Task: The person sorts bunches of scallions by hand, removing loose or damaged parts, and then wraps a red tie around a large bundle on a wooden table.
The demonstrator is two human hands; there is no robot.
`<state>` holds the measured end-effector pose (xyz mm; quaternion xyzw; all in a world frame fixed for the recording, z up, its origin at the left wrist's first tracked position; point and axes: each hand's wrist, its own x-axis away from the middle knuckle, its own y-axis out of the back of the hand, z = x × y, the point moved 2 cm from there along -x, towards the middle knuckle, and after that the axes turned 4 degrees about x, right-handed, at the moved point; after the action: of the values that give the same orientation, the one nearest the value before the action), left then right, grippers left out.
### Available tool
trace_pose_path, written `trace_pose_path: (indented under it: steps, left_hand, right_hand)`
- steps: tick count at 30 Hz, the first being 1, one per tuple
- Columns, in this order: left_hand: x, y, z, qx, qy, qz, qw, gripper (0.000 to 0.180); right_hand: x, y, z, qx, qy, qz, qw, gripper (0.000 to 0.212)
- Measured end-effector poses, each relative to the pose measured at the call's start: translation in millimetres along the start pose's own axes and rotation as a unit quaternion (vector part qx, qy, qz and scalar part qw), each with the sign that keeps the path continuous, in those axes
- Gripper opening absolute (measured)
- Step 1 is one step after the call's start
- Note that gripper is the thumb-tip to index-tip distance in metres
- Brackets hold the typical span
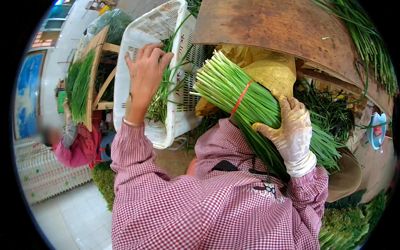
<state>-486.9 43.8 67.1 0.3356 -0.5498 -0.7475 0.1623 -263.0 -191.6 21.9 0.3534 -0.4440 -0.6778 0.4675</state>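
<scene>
My gloved right hand (291, 129) is closed around a thick bundle of green chives (221, 79), in front of my chest. A red band (242, 98) wraps the bundle. Its pale cut ends point up and to the left, while the leafy ends hang down past my right wrist. My bare left hand (146, 68) is over a white plastic crate (170, 121), fingers apart and bent, with nothing visible in them. Loose chives (158, 102) lie in the crate beside that hand, some sticking out over its right rim.
A wooden table (266, 25) stands ahead, with more chives (366, 41) at its right end. Yellow sacking (271, 73) hangs beneath its edge. At left, a person in red (79, 148) is beside a tilted board (96, 71) of chives. A blue basin (377, 129) sits far right.
</scene>
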Motion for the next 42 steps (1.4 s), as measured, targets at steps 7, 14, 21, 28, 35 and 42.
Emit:
trace_pose_path:
  steps: [7, 14, 21, 28, 35, 42]
  left_hand:
    - [-13, 21, -92, 0.234, -0.239, -0.006, 0.942, 0.012]
    - [-26, 5, -91, 0.247, -0.320, 0.032, 0.914, 0.014]
    - [-28, -4, -94, 0.246, -0.353, 0.002, 0.903, 0.014]
    - [-40, -4, -17, 0.015, -0.127, -0.050, 0.991, 0.012]
    - [-9, 24, -56, 0.219, -0.152, -0.012, 0.964, 0.019]
    - [-12, 5, -88, 0.238, -0.340, 0.038, 0.909, 0.036]
  right_hand:
    - [0, 0, -1, 0.011, 0.001, -0.004, 1.000, 0.082]
    - [-2, -2, -4, 0.008, 0.006, 0.007, 1.000, 0.082]
    - [-4, -2, -6, 0.004, 0.000, 0.011, 1.000, 0.082]
    - [-2, 0, -10, -0.030, 0.004, -0.008, 0.999, 0.080]
    - [-1, -2, -9, -0.016, 0.012, -0.020, 1.000, 0.082]
    - [1, -4, -12, -0.020, 0.007, -0.019, 1.000, 0.082]
